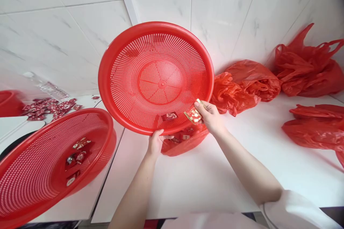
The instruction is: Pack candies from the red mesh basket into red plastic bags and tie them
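Lower red colander point(32, 171) cropped at frame's left edge; red plastic bag point(185, 145) partly hidden behind my raised colander point(161, 91).

The white worktop point(188, 182) is crossed by a dark seam point(108, 171). Left of it stands a wide red basket point(86, 175), with small red packets point(48, 109) piled behind, near a clear bottle point(52, 88). Right of the seam lies an open red bag point(185, 147); farther right, knotted or crumpled red plastic bags point(309, 69) rest along the wall and nearer the front
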`<act>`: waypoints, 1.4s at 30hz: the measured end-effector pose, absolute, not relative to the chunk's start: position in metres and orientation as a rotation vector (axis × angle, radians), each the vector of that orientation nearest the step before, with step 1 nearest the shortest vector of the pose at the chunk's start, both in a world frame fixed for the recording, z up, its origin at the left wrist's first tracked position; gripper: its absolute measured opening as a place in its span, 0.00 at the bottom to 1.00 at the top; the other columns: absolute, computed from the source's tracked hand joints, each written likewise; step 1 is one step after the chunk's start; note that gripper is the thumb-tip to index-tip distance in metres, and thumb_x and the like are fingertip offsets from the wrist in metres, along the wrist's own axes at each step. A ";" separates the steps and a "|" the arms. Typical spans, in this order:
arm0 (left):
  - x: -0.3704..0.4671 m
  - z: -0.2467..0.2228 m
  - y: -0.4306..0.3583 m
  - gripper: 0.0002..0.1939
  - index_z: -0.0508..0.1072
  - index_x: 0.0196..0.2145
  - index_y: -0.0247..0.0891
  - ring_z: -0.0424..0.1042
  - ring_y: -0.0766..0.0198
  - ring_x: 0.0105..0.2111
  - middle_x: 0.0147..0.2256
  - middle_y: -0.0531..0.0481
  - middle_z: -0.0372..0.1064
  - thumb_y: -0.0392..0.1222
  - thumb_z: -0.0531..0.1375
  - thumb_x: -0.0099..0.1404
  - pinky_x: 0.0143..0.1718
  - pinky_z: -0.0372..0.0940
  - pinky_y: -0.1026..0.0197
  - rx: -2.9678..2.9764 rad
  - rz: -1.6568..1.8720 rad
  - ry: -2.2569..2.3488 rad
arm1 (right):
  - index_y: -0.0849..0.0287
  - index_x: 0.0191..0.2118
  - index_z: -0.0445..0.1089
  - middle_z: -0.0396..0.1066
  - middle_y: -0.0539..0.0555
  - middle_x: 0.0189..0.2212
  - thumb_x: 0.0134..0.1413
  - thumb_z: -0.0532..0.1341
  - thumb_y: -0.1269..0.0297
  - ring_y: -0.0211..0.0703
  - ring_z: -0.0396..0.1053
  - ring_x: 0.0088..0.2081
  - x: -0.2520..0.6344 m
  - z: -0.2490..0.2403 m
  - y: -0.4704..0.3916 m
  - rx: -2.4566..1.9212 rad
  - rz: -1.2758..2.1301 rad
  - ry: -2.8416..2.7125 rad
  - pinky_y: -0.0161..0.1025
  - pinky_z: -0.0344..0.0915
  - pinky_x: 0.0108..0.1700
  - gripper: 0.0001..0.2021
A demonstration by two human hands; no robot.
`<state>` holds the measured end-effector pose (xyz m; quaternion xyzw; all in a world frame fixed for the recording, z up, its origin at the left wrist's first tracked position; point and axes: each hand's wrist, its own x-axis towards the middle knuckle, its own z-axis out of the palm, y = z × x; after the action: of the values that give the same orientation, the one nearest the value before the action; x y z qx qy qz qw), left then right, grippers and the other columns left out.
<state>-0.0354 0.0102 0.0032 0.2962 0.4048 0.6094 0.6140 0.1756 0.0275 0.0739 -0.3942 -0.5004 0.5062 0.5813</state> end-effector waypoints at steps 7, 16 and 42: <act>-0.035 0.004 0.011 0.16 0.72 0.37 0.33 0.75 0.51 0.38 0.34 0.46 0.75 0.39 0.62 0.48 0.30 0.74 0.53 0.700 1.409 0.954 | 0.59 0.35 0.69 0.74 0.52 0.27 0.49 0.64 0.44 0.40 0.74 0.23 0.175 0.075 0.030 -0.915 1.514 -0.937 0.31 0.67 0.18 0.20; -0.038 0.001 0.012 0.15 0.71 0.36 0.34 0.75 0.51 0.39 0.38 0.44 0.75 0.40 0.63 0.48 0.30 0.74 0.53 0.696 1.416 0.937 | 0.58 0.36 0.66 0.72 0.47 0.26 0.38 0.73 0.58 0.36 0.72 0.22 0.174 0.073 0.030 -0.834 1.405 -1.033 0.32 0.71 0.25 0.20; -0.011 -0.004 -0.006 0.23 0.71 0.45 0.34 0.77 0.49 0.35 0.37 0.43 0.76 0.42 0.62 0.49 0.28 0.72 0.54 0.726 1.238 0.931 | 0.58 0.52 0.66 0.72 0.61 0.46 0.59 0.58 0.65 0.51 0.69 0.49 0.167 0.052 0.023 -1.164 0.399 -2.249 0.46 0.65 0.49 0.15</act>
<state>-0.0108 -0.0065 -0.0037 0.3204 0.4108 0.5462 0.6560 0.1671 0.0231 0.0524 -0.4353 -0.8409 0.1492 0.2849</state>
